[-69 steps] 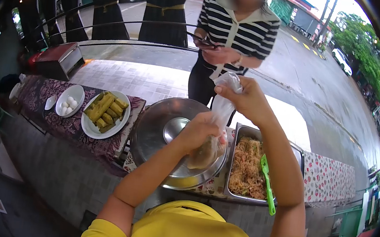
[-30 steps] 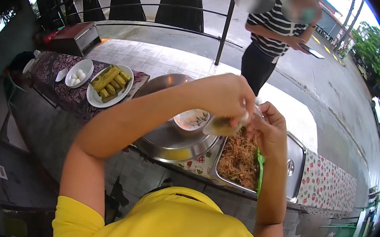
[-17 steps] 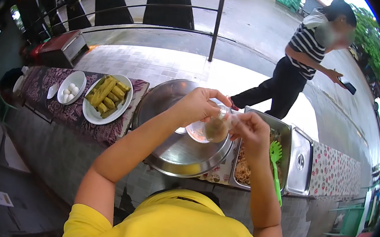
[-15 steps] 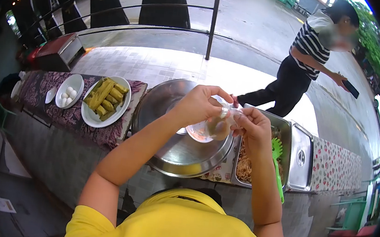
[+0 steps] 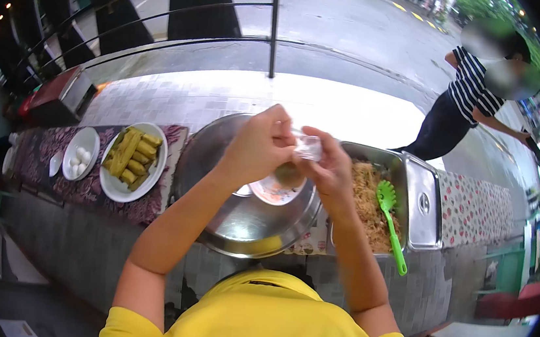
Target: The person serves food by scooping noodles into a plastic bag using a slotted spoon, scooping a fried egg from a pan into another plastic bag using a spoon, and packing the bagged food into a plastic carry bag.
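A small clear plastic bag [image 5: 309,147] hangs between my two hands, above a wide round metal basin [image 5: 225,220]. Its lower part bulges with a brownish filling [image 5: 289,175] that I cannot identify. My left hand [image 5: 261,142] pinches the gathered top of the bag from one side. From the other side, the fingers of my right hand [image 5: 326,174] are closed on the same top part. Below the bag, in the basin, a white bowl [image 5: 275,198] holds orange bits. Part of another white dish shows beside it, mostly hidden by my left arm.
To the right, a metal tray of noodles [image 5: 367,179] holds a green pasta server [image 5: 392,224], beside a metal lid [image 5: 421,204]. Leaf-wrapped food [image 5: 131,157] and a bowl of eggs [image 5: 80,156] stand left. A person in a striped shirt [image 5: 472,88] is beyond the table.
Both hands have drawn closer together around the bag's top, bunching the plastic. The view has shifted slightly. The person in the striped shirt has moved farther right.
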Demonstrator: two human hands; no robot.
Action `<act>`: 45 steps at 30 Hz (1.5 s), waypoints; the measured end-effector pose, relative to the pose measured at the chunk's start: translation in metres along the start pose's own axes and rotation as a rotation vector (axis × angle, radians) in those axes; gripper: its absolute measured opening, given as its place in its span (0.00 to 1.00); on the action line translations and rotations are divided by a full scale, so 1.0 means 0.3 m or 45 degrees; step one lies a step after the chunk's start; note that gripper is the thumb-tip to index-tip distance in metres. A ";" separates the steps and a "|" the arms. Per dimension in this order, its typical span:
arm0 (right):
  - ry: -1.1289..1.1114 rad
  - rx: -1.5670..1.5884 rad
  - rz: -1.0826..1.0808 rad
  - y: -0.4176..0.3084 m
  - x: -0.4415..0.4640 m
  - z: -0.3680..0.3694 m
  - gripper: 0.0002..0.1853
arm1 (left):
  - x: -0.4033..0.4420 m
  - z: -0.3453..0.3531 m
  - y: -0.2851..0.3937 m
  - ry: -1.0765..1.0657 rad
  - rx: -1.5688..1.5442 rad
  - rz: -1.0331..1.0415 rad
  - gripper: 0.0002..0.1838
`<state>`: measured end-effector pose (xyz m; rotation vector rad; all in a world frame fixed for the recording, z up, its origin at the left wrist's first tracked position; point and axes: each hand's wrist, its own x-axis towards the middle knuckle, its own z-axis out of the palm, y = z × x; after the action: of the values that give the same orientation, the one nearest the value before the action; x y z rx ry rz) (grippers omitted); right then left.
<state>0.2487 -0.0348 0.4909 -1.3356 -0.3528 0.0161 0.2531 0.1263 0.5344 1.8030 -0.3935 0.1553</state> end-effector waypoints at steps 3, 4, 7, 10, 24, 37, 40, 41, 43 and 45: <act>-0.106 -0.147 -0.033 0.064 0.004 -0.014 0.18 | 0.000 -0.019 -0.051 -0.064 0.114 -0.032 0.14; -0.142 -0.235 -0.019 0.067 -0.002 -0.008 0.21 | 0.002 -0.017 -0.061 -0.051 0.045 -0.061 0.14; -0.050 -0.644 -0.159 0.006 -0.033 0.026 0.20 | -0.009 -0.016 -0.047 -0.174 -0.136 -0.226 0.18; 0.088 -1.009 -0.466 0.122 -0.035 0.045 0.19 | -0.029 0.014 -0.056 0.004 0.243 0.089 0.17; 0.279 -2.149 0.369 0.040 -0.373 -0.542 0.05 | -0.062 0.032 -0.130 0.149 -0.162 -0.182 0.08; 0.094 -1.955 0.692 0.057 -0.648 -0.904 0.15 | -0.071 0.129 -0.168 0.475 0.267 -0.028 0.05; 0.135 -1.725 0.494 0.014 -0.658 -0.948 0.13 | -0.086 0.120 -0.170 0.484 0.305 -0.084 0.05; 0.181 -1.648 0.457 -0.016 -0.662 -0.948 0.13 | -0.092 0.116 -0.160 0.491 0.326 -0.116 0.06; 0.275 -1.494 0.374 -0.067 -0.676 -0.942 0.12 | -0.099 0.126 -0.137 0.485 0.323 -0.076 0.11; 0.317 -1.447 0.174 -0.046 -0.719 -0.955 0.12 | -0.108 0.151 -0.134 0.491 0.283 -0.042 0.14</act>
<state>0.1162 -0.3552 0.3981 -2.4524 -0.0243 -0.2707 0.2321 0.0978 0.4756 1.9423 -0.0727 0.5310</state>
